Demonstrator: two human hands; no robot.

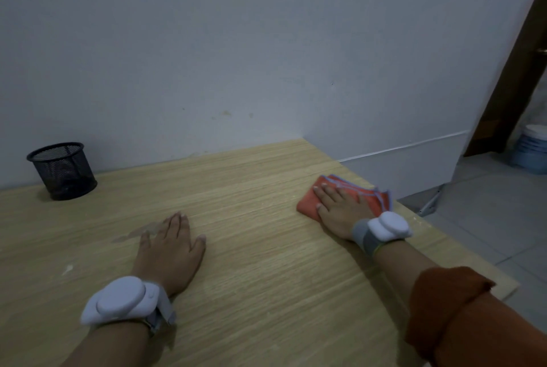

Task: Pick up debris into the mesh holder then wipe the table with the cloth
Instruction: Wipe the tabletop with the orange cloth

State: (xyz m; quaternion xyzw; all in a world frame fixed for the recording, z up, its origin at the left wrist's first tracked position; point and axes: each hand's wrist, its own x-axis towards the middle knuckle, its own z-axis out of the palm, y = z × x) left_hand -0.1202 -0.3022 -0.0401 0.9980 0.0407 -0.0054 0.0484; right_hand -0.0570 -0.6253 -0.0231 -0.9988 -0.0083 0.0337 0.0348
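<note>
Tabletop (266,248): wood, against wall. Right hand (340,209), grip flat, pressing cloth (307,203) by right edge; overshoot risks dropping it. Left hand (170,251) flat, empty.

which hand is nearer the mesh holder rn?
Left. The left hand lies flat mid-table, to the right of the mesh holder; the right hand presses the cloth near the far right edge.

Mesh holder (62,170) far left; cloth (343,196) right, prob. near table (251,248) edge.
</note>
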